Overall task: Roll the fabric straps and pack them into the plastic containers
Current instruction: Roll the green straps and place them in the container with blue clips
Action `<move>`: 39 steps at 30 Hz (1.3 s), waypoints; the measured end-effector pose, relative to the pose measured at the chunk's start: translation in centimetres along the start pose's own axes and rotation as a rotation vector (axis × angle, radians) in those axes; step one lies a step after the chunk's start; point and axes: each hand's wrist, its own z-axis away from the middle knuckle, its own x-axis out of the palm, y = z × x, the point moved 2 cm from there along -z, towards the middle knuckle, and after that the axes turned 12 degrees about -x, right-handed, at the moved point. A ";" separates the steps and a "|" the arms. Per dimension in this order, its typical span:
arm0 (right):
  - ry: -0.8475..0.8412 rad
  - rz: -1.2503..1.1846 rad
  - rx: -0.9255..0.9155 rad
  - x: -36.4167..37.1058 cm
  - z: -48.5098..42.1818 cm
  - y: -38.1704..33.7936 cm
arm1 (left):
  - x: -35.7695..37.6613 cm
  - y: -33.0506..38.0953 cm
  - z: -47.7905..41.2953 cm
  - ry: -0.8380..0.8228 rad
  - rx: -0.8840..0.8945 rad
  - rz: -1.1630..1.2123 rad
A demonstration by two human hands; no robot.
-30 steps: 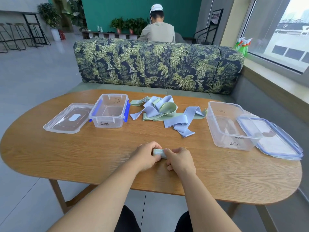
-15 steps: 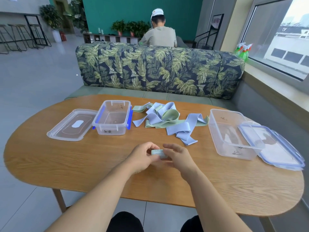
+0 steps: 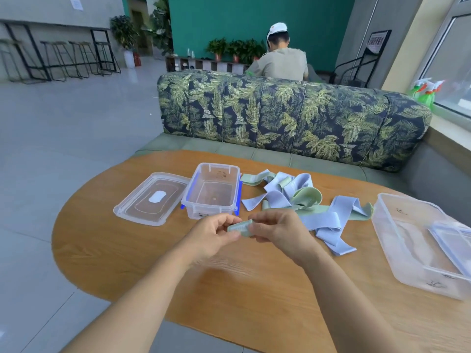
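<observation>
A small rolled pale green strap [image 3: 240, 228] is held above the wooden table [image 3: 254, 289] between both hands. My left hand [image 3: 211, 238] pinches its left end and my right hand [image 3: 277, 234] pinches its right end. Behind them lies a loose heap of blue and green straps [image 3: 300, 200]. A small clear container with blue clips [image 3: 212, 191] stands open just beyond my left hand, nothing inside it. A larger clear container [image 3: 418, 245] sits at the right, with nothing packed in it.
The small container's lid [image 3: 153, 198] lies flat to its left. A blue-rimmed lid [image 3: 451, 243] leans on the large container. A leaf-patterned sofa [image 3: 293, 115] backs the table, and a person sits beyond it facing away. The window sill is at right.
Both hands have lifted the rolled strap off the table and carried it forward toward the small container. The camera has tilted up and swung left.
</observation>
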 end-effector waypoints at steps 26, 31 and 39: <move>-0.462 1.072 0.132 12.4 -20.6 2.2 | -11.4 -4.5 -7.3 0.474 -0.110 -0.152; -0.499 1.139 0.125 13.7 -20.6 1.9 | -11.5 -4.6 -7.5 0.468 -0.109 -0.168; -0.456 1.112 0.129 13.7 -20.6 2.3 | -11.7 -4.5 -7.6 0.441 -0.124 -0.179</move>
